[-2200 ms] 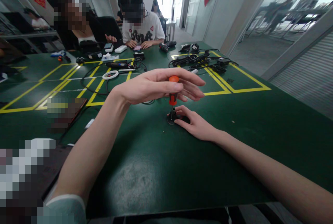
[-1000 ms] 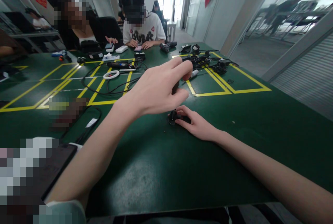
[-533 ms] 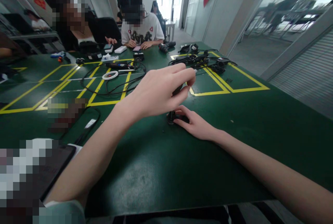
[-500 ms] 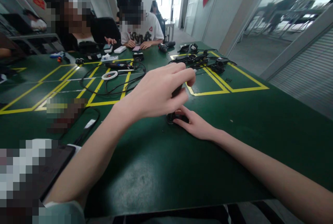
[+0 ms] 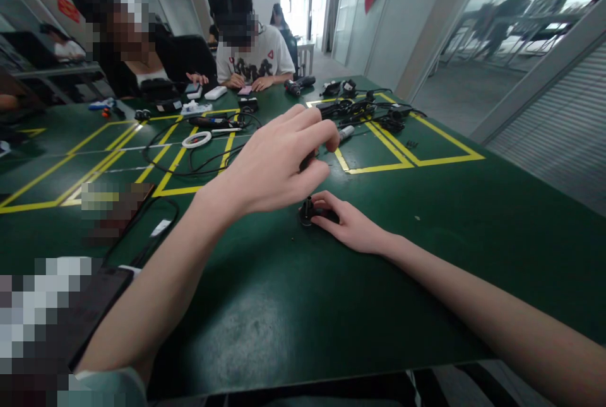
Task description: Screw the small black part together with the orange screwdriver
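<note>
My left hand [image 5: 284, 161] is raised over the middle of the green table [image 5: 426, 293], its fingers curled round a dark object [image 5: 307, 161] that they mostly hide. Just below and to the right, my right hand [image 5: 344, 223] rests on the tabletop. Its thumb and fingers close on a small black part [image 5: 307, 212] with a round base and a short upright post. The top of the post now shows under my left hand, with a small gap between them. A grey-white tip [image 5: 347, 134] shows beyond my left fingers; I cannot tell what it belongs to.
Black cables [image 5: 364, 109] lie in a heap inside yellow tape lines at the back right. A white ring [image 5: 196, 140] and more cords are at the back left. A power drill [image 5: 299, 85] lies at the far edge. Two people sit across the table.
My left hand has shifted slightly left and up, uncovering more of the black part's post. My right hand keeps its hold. The whole view has shifted slightly.
</note>
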Demonstrator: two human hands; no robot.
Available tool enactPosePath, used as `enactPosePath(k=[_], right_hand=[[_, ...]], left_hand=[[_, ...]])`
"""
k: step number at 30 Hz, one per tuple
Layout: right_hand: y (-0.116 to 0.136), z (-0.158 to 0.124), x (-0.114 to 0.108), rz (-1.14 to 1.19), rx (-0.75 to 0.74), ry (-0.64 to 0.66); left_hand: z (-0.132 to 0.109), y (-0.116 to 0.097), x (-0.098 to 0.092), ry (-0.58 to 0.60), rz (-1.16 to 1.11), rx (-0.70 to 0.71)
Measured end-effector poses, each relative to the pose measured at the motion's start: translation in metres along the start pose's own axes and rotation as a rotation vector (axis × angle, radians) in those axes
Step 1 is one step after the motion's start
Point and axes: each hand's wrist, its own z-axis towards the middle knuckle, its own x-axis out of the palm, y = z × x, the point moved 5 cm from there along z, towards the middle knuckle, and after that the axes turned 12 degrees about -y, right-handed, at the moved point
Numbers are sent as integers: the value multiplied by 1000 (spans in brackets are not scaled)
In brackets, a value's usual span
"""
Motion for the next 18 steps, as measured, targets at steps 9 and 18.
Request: enactPosePath(k=[9, 18], right_hand=[[0, 0, 1, -5, 11, 5], [1, 0, 0, -10, 12, -6]], left_hand=[[-2, 5, 4, -34, -28, -23], [-3, 1, -2, 16, -41, -8]])
